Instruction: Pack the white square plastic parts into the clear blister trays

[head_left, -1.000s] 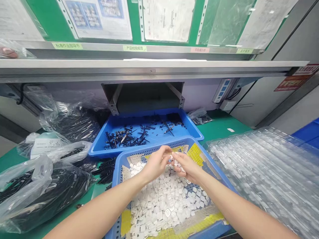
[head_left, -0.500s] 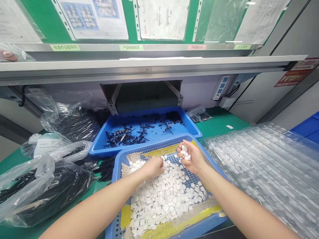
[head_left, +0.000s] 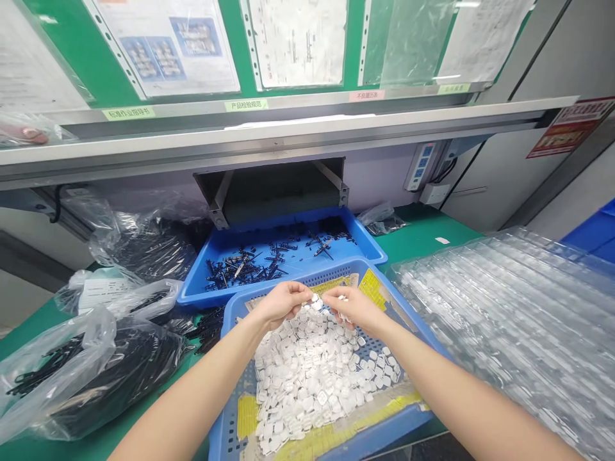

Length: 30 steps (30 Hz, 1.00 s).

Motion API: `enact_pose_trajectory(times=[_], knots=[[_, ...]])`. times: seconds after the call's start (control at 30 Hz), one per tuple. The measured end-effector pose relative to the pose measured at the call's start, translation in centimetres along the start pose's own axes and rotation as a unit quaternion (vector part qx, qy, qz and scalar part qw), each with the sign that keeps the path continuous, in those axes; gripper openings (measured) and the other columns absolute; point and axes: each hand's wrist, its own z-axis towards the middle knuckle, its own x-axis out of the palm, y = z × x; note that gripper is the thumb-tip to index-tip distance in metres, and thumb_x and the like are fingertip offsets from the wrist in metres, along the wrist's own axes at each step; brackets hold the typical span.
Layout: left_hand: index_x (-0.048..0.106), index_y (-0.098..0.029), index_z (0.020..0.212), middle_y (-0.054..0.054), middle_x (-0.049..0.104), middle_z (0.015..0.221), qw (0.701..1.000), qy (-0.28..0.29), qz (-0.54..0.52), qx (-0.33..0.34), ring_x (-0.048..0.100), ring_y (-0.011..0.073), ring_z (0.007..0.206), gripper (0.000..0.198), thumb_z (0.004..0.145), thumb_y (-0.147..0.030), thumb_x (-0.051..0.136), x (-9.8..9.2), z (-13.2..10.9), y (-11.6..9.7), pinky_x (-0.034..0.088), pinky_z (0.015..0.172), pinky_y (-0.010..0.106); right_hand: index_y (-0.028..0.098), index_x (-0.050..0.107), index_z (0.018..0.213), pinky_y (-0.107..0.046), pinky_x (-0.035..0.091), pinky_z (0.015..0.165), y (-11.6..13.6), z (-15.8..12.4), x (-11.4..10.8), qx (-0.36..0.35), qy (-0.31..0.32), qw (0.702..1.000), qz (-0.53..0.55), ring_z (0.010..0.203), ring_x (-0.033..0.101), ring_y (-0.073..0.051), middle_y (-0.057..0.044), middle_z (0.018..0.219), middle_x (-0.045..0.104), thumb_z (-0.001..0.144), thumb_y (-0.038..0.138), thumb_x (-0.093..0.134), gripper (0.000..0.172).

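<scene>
Fingers (head_left: 332, 299) of the right hand (head_left: 361, 310) clasp half-hidden white pieces (head_left: 343, 298), grip unclear in the left hand (head_left: 280, 304).

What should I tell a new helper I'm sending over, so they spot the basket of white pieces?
On the green table, find the blue tray of black parts. The blue basket is just in front, below the left hand and right hand. Unlike the solid-walled tray, it has perforated walls, yellow patches and heaped white pieces.
</scene>
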Motion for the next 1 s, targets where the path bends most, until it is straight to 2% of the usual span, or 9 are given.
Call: enact_pose_trajectory(times=[0.1,0.23,0.3,0.4,0.57,0.67,0.73,0.87,1.0], knots=[[0.048,-0.015,0.070,-0.008,0.033,0.041,0.999,0.004,-0.037,0.002,0.022,0.0024,0.034,0.035,0.060,-0.048,0.058,0.4,-0.1,-0.1,0.015,0.034,0.015,0.017,0.053,0.073,-0.015,0.029,0.027,-0.1,-0.1,0.2,0.002,0.017,0.996,-0.088,0.037,0.040,-0.006,0.004,0.046,0.044,0.066,0.034,0.054,0.019],[0.051,-0.014,0.069,-0.006,0.038,0.041,0.991,0.030,-0.130,0.014,0.022,0.0017,0.032,0.033,0.065,-0.047,0.057,0.8,0.2,0.3,0.016,0.032,0.014,0.018,0.046,0.065,-0.013,0.026,0.027,-0.2,-0.2,0.3,-0.004,0.041,0.998,-0.040,0.038,0.038,-0.005,0.005,0.046,0.043,0.067,0.033,0.052,0.017],[0.051,-0.013,0.069,-0.001,0.048,0.052,0.975,0.014,-0.220,0.026,0.033,0.0029,0.036,0.035,0.068,-0.048,0.053,1.0,0.6,0.6,0.026,0.035,0.015,0.018,0.043,0.065,-0.012,0.024,0.027,0.0,-0.4,0.4,-0.007,0.060,0.998,0.003,0.039,0.039,-0.005,0.005,0.051,0.045,0.067,0.033,0.052,0.017],[0.051,-0.011,0.069,0.005,0.053,0.064,0.947,-0.016,-0.319,0.031,0.049,0.0088,0.053,0.038,0.074,-0.048,0.046,1.7,1.2,1.1,0.042,0.053,0.021,0.017,0.043,0.070,-0.013,0.025,0.026,0.2,-0.6,0.6,-0.014,0.077,0.997,0.008,0.039,0.040,-0.004,0.003,0.060,0.049,0.067,0.033,0.050,0.017],[0.048,-0.012,0.065,0.002,0.047,0.055,0.934,0.022,-0.356,0.018,0.046,0.0090,0.048,0.048,0.077,-0.055,0.030,3.7,1.3,1.0,0.042,0.052,0.023,0.019,0.046,0.072,-0.017,0.030,0.030,-0.3,-0.5,1.6,-0.071,0.005,0.990,-0.123,0.040,0.044,-0.007,0.002,0.062,0.050,0.070,0.030,0.045,0.011],[0.047,-0.013,0.066,0.001,0.047,0.057,0.935,-0.008,-0.353,0.004,0.047,0.0098,0.052,0.049,0.077,-0.056,0.028,4.6,1.0,0.4,0.041,0.056,0.022,0.020,0.044,0.070,-0.022,0.039,0.048,-0.7,-0.4,2.3,-0.166,-0.021,0.968,-0.188,0.057,0.051,-0.012,0.000,0.072,0.054,0.068,0.022,0.046,0.003],[0.048,-0.013,0.067,0.001,0.047,0.058,0.941,-0.026,-0.338,-0.013,0.048,0.0103,0.056,0.049,0.076,-0.057,0.028,4.8,0.7,0.0,0.041,0.059,0.022,0.020,0.045,0.075,-0.026,0.039,0.059,-0.9,-0.4,2.7,-0.204,-0.041,0.954,-0.216,0.066,0.051,-0.014,-0.001,0.072,0.054,0.068,0.020,0.045,0.007],[0.048,-0.013,0.069,-0.001,0.044,0.059,0.929,0.010,-0.368,-0.026,0.046,0.0096,0.056,0.047,0.077,-0.056,0.030,4.6,0.4,-0.7,0.039,0.058,0.021,0.020,0.045,0.090,-0.027,0.037,0.064,-1.1,-0.2,2.6,-0.221,-0.054,0.943,-0.241,0.071,0.051,-0.016,-0.002,0.076,0.054,0.071,0.022,0.043,0.019],[0.046,-0.014,0.076,0.000,0.044,0.064,0.922,0.069,-0.382,-0.006,0.047,0.0101,0.059,0.042,0.079,-0.053,0.029,4.1,0.2,-1.2,0.038,0.057,0.021,0.021,0.050,0.084,-0.026,0.036,0.057,-1.1,0.0,1.9,-0.210,-0.066,0.937,-0.270,0.059,0.051,-0.014,-0.002,0.076,0.055,0.073,0.028,0.043,0.015]])
